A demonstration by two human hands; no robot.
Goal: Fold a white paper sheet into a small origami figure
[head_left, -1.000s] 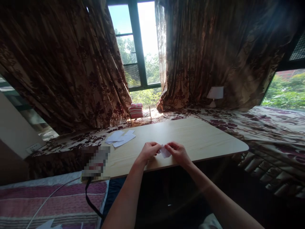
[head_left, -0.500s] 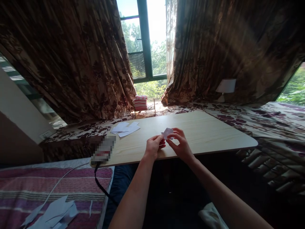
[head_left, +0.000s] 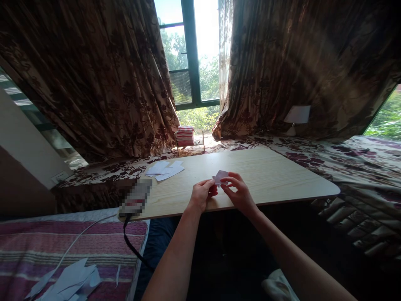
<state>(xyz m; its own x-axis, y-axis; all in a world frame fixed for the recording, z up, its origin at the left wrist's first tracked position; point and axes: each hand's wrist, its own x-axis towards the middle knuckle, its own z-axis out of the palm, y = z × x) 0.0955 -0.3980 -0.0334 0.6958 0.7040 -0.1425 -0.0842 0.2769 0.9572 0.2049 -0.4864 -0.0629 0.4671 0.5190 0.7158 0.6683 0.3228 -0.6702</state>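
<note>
A small folded piece of white paper (head_left: 221, 176) is held just above the light wooden table (head_left: 275, 175), near its front edge. My left hand (head_left: 202, 195) pinches the paper's left corner with thumb and fingertips. My right hand (head_left: 237, 191) pinches its right side from below and behind. Both hands are closed on the paper, close together.
Several loose white paper sheets (head_left: 164, 169) lie at the table's far left. A blurred object (head_left: 135, 198) with a black cord sits on the table's left corner. Paper scraps (head_left: 67, 280) lie on the striped bedspread at lower left. Behind are a small lamp (head_left: 297, 116), a striped stack (head_left: 184, 135), curtains and a window.
Both hands have lifted the folded paper off the table and now hold it up between the fingertips. The camera has tilted down, bringing the paper scraps on the bed into view.
</note>
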